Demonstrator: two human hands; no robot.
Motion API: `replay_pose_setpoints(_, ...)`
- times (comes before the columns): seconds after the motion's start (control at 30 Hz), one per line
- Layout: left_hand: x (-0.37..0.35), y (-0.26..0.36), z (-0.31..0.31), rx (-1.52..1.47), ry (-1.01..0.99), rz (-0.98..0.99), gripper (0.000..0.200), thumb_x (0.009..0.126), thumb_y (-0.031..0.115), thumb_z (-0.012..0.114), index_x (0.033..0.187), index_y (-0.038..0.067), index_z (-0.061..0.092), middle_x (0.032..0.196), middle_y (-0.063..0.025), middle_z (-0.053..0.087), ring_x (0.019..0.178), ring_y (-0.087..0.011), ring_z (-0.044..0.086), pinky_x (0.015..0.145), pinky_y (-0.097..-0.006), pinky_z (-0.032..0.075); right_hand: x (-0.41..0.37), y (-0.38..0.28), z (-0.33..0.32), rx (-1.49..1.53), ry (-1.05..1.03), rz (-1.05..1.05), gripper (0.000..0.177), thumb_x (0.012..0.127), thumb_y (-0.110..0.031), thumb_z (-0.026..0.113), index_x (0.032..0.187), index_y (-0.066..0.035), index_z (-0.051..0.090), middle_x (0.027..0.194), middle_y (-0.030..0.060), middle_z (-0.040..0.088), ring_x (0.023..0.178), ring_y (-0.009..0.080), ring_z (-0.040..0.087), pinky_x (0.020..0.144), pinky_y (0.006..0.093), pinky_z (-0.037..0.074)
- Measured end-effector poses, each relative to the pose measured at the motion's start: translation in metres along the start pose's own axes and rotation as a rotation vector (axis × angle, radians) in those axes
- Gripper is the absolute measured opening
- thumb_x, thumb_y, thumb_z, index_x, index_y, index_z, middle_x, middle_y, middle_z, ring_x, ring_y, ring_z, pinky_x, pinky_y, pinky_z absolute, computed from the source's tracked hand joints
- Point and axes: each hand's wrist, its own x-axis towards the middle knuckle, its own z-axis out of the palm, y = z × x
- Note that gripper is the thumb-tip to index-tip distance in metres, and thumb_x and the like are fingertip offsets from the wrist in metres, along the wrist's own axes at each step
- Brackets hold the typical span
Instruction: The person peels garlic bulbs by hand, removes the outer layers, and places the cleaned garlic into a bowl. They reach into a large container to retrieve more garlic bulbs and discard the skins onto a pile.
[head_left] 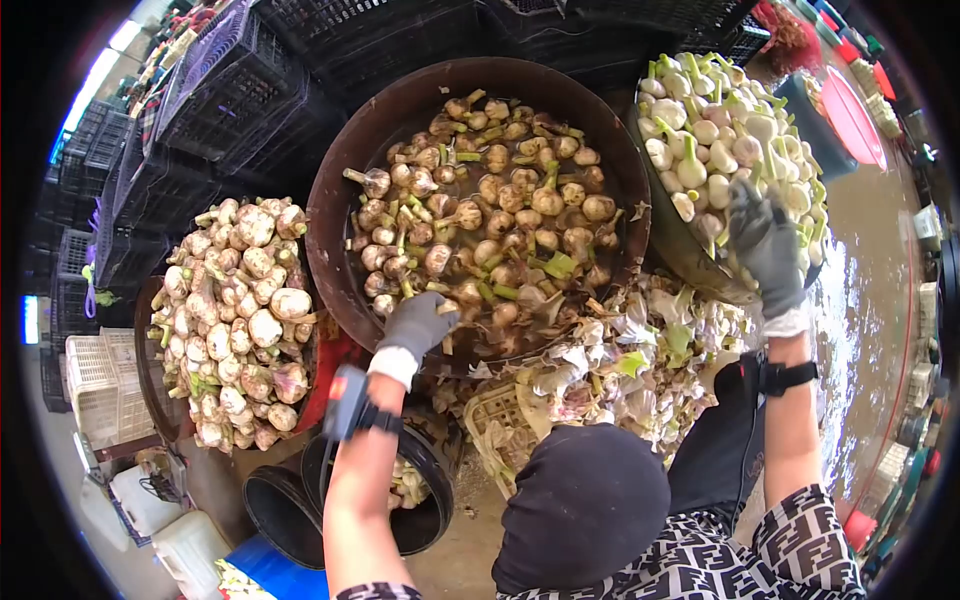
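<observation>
The gloved left hand (415,325) curls over unpeeled garlic (480,220) soaking at the near rim of the dark basin (325,215) — whether its grip encloses a bulb I cannot tell. The right hand (765,245) lies spread, grip released, on the peeled garlic (710,130) heap. Best to pinch one bulb by its stem — wet skins likely slip.

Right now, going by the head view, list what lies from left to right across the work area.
White plastic crate → heap of unpeeled garlic bulbs → dark round basin of muddy garlic → heap of peeled white garlic → pink tray.
</observation>
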Motion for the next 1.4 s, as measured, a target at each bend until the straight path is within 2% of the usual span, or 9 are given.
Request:
replay_pose_setpoints(0.23, 0.123, -0.035, 0.098, 0.465, -0.176, -0.038, 0.041, 0.065, 0.037, 0.062, 0.093, 0.007, 0.066, 0.096, -0.0178, 0.062, 0.091, -0.0321, 0.060, 0.078, -0.0397, 0.046, -0.033, 0.117, 0.033, -0.461, 0.295, 0.288, 0.025, 0.088, -0.018, 0.046, 0.104, 0.000, 0.053, 0.082, 0.0062, 0.059, 0.068, 0.0120, 0.056, 0.057, 0.0216, 0.045)
replay_pose_setpoints(0.37, 0.097, -0.003, 0.058, 0.262, -0.267, -0.049, 0.049, 0.063, 0.039, 0.066, 0.095, 0.001, 0.064, 0.099, -0.0208, 0.061, 0.094, -0.0328, 0.059, 0.080, -0.0386, 0.046, -0.050, 0.143, 0.050, -0.724, 0.269, 0.448, 0.031, 0.088, -0.022, 0.052, 0.109, 0.001, 0.051, 0.083, 0.0054, 0.061, 0.067, 0.0097, 0.057, 0.059, 0.0202, 0.046)
replay_pose_setpoints(0.43, 0.087, 0.003, 0.034, 0.051, -0.241, -0.051, 0.056, 0.065, 0.038, 0.070, 0.101, -0.003, 0.058, 0.095, -0.0184, 0.062, 0.087, -0.0287, 0.061, 0.077, -0.0362, 0.049, -0.054, 0.158, 0.049, -0.707, 0.171, 0.494, 0.032, 0.087, -0.023, 0.054, 0.108, 0.001, 0.053, 0.083, 0.0054, 0.061, 0.066, 0.0086, 0.057, 0.057, 0.0184, 0.046)
replay_pose_setpoints(0.6, 0.010, 0.034, 0.020, -1.466, -0.172, 0.280, 0.059, 0.076, 0.013, 0.063, 0.127, 0.002, 0.035, 0.101, -0.0078, 0.056, 0.084, -0.0178, 0.058, 0.080, -0.0317, 0.049, -0.056, 0.194, 0.080, -0.572, 0.129, 0.688, 0.032, 0.088, -0.024, 0.053, 0.110, -0.001, 0.052, 0.082, 0.0040, 0.061, 0.064, 0.0085, 0.058, 0.056, 0.0199, 0.048)
replay_pose_setpoints(0.77, -0.045, 0.075, 0.057, -1.155, 0.265, 0.593, 0.073, 0.070, 0.023, 0.072, 0.127, -0.004, 0.035, 0.120, -0.0111, 0.047, 0.115, -0.0167, 0.041, 0.098, -0.0289, 0.033, -0.046, 0.213, 0.070, -0.403, 0.206, 0.498, 0.021, 0.088, -0.025, 0.054, 0.090, -0.004, 0.056, 0.070, 0.0010, 0.059, 0.057, 0.0091, 0.054, 0.051, 0.0218, 0.043)
replay_pose_setpoints(0.9, -0.071, 0.089, 0.066, -0.711, 0.617, 0.703, 0.069, 0.061, 0.023, 0.079, 0.117, 0.002, 0.043, 0.114, -0.0123, 0.048, 0.108, -0.0256, 0.045, 0.094, -0.0341, 0.035, -0.052, 0.199, 0.093, -0.666, 0.264, 0.389, 0.019, 0.086, -0.023, 0.057, 0.084, -0.004, 0.055, 0.064, -0.0003, 0.054, 0.051, 0.0066, 0.047, 0.047, 0.0207, 0.038)
replay_pose_setpoints(1.1, -0.078, 0.097, 0.072, -0.702, 0.671, 0.622, 0.067, 0.060, 0.024, 0.080, 0.113, 0.001, 0.045, 0.109, -0.0116, 0.051, 0.105, -0.0242, 0.047, 0.091, -0.0339, 0.037, -0.058, 0.199, 0.093, -0.760, 0.266, 0.347, 0.019, 0.086, -0.022, 0.057, 0.084, -0.003, 0.054, 0.062, -0.0023, 0.050, 0.050, 0.0054, 0.044, 0.045, 0.0197, 0.035)
replay_pose_setpoints(1.33, -0.068, 0.089, 0.079, -0.875, 0.609, 0.556, 0.048, 0.071, 0.021, 0.072, 0.108, 0.000, 0.050, 0.102, -0.0103, 0.055, 0.093, -0.0213, 0.055, 0.084, -0.0311, 0.042, -0.051, 0.200, 0.077, -0.658, 0.192, 0.429, 0.014, 0.086, -0.017, 0.057, 0.087, -0.003, 0.054, 0.066, -0.0017, 0.053, 0.053, 0.0041, 0.045, 0.048, 0.0191, 0.037)
replay_pose_setpoints(1.4, -0.064, 0.082, 0.078, -1.606, 0.113, 0.427, 0.035, 0.083, 0.027, 0.057, 0.106, 0.001, 0.052, 0.095, -0.0082, 0.059, 0.084, -0.0169, 0.058, 0.074, -0.0264, 0.047, -0.053, 0.193, 0.080, -0.730, 0.127, 0.432, 0.014, 0.085, -0.015, 0.057, 0.091, -0.002, 0.055, 0.068, -0.0018, 0.054, 0.055, 0.0051, 0.048, 0.052, 0.0193, 0.039)
